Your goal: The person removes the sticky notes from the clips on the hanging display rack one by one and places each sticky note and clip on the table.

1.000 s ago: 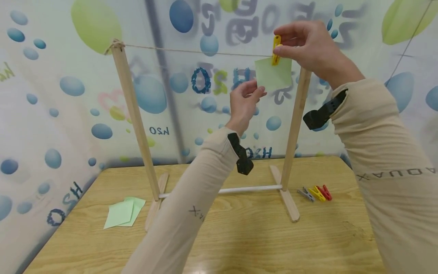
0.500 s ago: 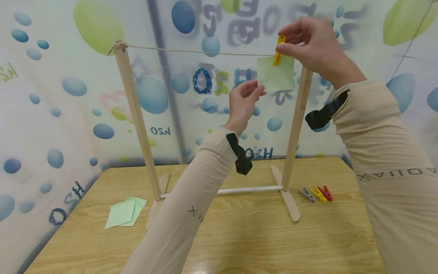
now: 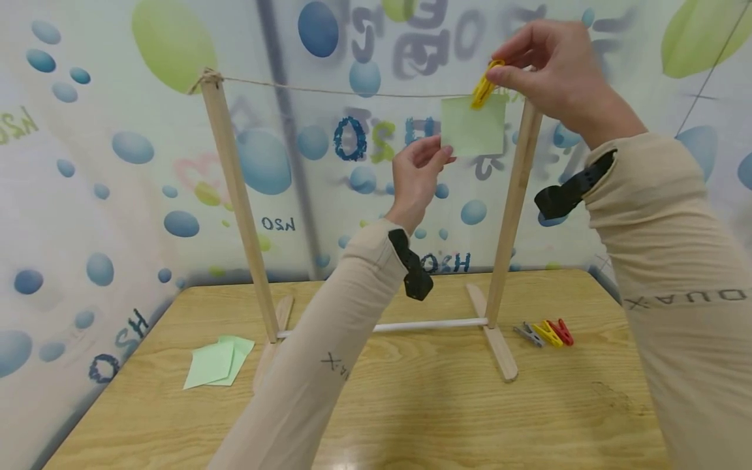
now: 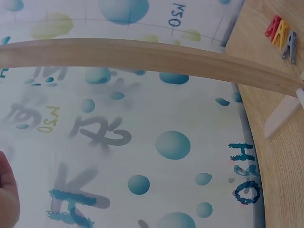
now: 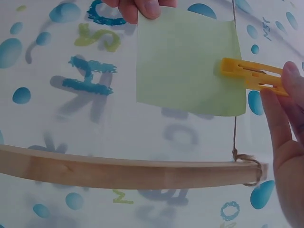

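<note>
A square of light green paper (image 3: 473,127) is up at the string (image 3: 352,93), near the right post. My left hand (image 3: 416,173) pinches the paper's lower left corner between thumb and fingers. With thumb and fingertips my right hand (image 3: 555,78) pinches a yellow clothespin (image 3: 485,86), tilted, its tip over the paper's top edge. The right wrist view shows that yellow clothespin (image 5: 254,75) overlapping the paper (image 5: 185,61) at the string. Only a sliver of the left hand (image 4: 7,197) enters the left wrist view, its fingertips out of frame.
The string runs between the left wooden post (image 3: 237,196) and right wooden post (image 3: 512,215), joined low by a white rod (image 3: 431,325). Two green paper squares (image 3: 211,363) lie at left on the table (image 3: 423,405). Grey, yellow (image 3: 548,335) and red clothespins lie at right.
My right hand has shifted up and to the right, and the yellow clothespin has gone from nearly upright to a tilt. The left hand keeps its pinch on the paper's corner.
</note>
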A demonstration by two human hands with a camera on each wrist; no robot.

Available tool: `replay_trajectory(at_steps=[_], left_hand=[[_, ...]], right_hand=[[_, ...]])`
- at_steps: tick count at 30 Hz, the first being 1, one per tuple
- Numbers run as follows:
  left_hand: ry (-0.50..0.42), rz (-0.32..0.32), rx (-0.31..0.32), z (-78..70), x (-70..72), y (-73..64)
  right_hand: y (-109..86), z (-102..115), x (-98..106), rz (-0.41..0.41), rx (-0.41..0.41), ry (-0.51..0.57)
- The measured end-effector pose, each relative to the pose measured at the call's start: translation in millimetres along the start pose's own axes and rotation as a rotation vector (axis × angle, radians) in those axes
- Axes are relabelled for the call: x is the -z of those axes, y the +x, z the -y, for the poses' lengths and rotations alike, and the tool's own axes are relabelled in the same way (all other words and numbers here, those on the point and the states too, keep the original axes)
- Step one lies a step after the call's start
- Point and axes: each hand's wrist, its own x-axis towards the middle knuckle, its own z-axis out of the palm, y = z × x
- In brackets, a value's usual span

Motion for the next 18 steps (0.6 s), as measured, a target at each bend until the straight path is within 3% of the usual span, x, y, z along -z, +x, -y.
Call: replay_trajectory(at_steps=[4,13,18], left_hand=[[0.007,-0.011,0.007,-5.9,1.5,-5.0],[-0.008,-0.026,-0.011,11.7,7.5,1.5],[-0.004,-0.049,0.006,0.0,7.5,-5.1]], right_hand=[[-1.4,2,2,-0.016,-0.009,-0.001],[-2.9,2,4,-0.028,-0.007,0.005],[-2.4,3,5,-0.043,0.006,0.028]])
